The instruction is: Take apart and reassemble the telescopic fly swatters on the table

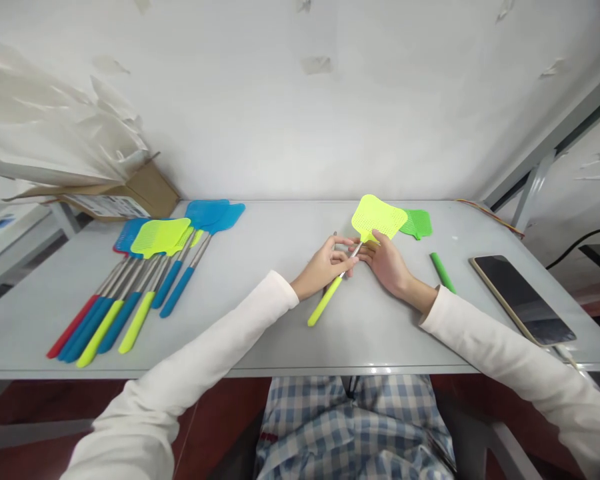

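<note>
A yellow-green fly swatter (323,303) with a metal shaft is held at a slant above the middle of the table, its head up and to the right. My left hand (327,265) has its fingers closed on the shaft just above the grip. Near the neck, my right hand (393,267) holds the swatter, thumb at the lower edge of the head and fingers behind the shaft. Partly hidden behind my left hand is a thin dark rod. A green swatter head (417,224) and a separate green handle (442,272) lie right of my hands.
Several assembled blue, yellow-green and red-handled swatters (177,277) lie in an overlapping row on the left of the table (270,347). Behind them stands an open cardboard box (147,190). A phone (523,298) with a cable lies at the right. A white wall (280,133) borders the far edge.
</note>
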A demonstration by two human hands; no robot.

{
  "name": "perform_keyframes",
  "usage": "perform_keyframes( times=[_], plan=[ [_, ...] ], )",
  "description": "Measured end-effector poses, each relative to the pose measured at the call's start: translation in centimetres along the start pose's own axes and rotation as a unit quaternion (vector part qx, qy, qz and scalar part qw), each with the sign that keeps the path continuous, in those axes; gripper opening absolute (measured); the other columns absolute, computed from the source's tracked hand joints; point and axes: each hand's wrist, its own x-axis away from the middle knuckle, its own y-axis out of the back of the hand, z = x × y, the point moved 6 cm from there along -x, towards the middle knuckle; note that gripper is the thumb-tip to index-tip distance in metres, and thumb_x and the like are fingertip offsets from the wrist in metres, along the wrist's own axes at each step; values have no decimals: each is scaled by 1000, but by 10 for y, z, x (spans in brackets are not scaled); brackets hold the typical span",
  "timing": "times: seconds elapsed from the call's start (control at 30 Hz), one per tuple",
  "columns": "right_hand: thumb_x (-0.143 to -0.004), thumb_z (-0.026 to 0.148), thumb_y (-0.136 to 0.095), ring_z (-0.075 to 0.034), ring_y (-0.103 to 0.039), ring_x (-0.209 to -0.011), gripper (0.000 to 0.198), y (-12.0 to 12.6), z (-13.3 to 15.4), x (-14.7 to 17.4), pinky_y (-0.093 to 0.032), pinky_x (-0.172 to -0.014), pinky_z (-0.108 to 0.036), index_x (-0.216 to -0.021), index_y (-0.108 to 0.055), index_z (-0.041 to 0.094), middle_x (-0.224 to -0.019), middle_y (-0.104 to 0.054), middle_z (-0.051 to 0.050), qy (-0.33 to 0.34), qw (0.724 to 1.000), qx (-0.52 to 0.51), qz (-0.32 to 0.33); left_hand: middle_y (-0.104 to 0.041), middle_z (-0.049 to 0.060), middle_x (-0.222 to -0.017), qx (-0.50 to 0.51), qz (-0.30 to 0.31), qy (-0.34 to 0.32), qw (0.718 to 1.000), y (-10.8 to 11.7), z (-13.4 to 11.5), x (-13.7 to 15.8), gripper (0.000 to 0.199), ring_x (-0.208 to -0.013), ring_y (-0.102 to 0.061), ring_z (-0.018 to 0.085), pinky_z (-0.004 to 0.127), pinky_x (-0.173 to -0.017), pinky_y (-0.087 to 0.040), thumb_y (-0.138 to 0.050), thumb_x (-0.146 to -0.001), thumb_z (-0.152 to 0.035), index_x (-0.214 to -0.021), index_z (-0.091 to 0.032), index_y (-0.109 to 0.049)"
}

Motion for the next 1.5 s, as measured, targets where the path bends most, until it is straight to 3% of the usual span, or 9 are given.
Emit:
perform_keyframes(
  times=[0.1, 0.33, 0.5, 0.6, 0.73, 0.87, 1.23, 1.5],
  plan=[
    [-81, 55, -60, -25, -68, -96, 37, 1, 6, 3, -54, -84, -38, -97, -61, 21, -107, -72, -9, 7, 1000, 2, -18, -55, -6, -62, -6, 14, -2, 1000, -2, 0, 3, 39, -60, -52, 10, 23, -58, -36, -62, -87, -38, -118, -19, -48],
    [-79, 52, -70, -18, -66, -90, 34, -7, 12, 10, -50, -93, -35, -95, -69, 22, -107, -73, -4, 34, 999, 3, 24, -35, -10, -50, 1, 28, 8, 1000, -12, -2, 10, 40, -43, -30, 8, 23, -46, -27, -42, -96, -52, -112, -18, -54],
    [-78, 56, -70, -19, -65, -94, 38, -9, 8, 10, -47, -96, -36, -90, -71, 20, -89, -73, -3, 21, 998, 17, 60, -36, -11, -46, 3, 42, -6, 999, -15, -5, 11, 38, -39, -30, 8, 21, -44, -29, -38, -97, -55, -103, -20, -52],
    [-78, 58, -69, -21, -66, -96, 42, -10, 8, 11, -50, -89, -36, -93, -71, 19, -94, -73, -5, 20, 997, 30, 72, -39, -10, -43, 1, 45, -2, 999, -13, -1, 8, 36, -36, -30, 7, 21, -43, -29, -37, -97, -56, -89, -21, -46],
    [-75, 53, -74, -22, -67, -94, 37, -7, 13, 11, -52, -79, -35, -92, -71, 20, -103, -73, -7, 36, 998, 34, 26, -37, -11, -41, 4, 51, -26, 998, -13, -3, 6, 36, -35, -28, 7, 21, -42, -29, -37, -97, -54, -81, -22, -38],
    [-69, 44, -80, -22, -66, -98, 31, -4, 24, 10, -52, -81, -35, -87, -71, 21, -104, -73, -6, 36, 999, 14, -25, -34, -12, -40, 27, 67, -37, 997, -15, -8, 5, 33, -34, -26, 7, 21, -40, -28, -38, -98, -52, -83, -23, -38],
    [-64, 39, -84, -25, -63, -107, 26, -13, 46, 8, -52, -95, -43, -77, -70, 21, -97, -73, -5, 109, 993, -26, -41, -32, -12, -40, 70, 49, -51, 995, -13, -26, 8, 33, -32, -24, 5, 19, -37, -25, -42, -97, -49, -77, -23, -35],
    [-56, 40, -89, -22, -65, -98, 32, -20, 49, 0, -52, -94, -37, -72, -71, 20, -91, -73, -3, 114, 991, -50, -42, -32, -12, -36, 115, 42, -58, 991, -10, -33, 12, 32, -29, -23, 6, 19, -34, -23, -43, -96, -48, -77, -23, -37]
  ],
)
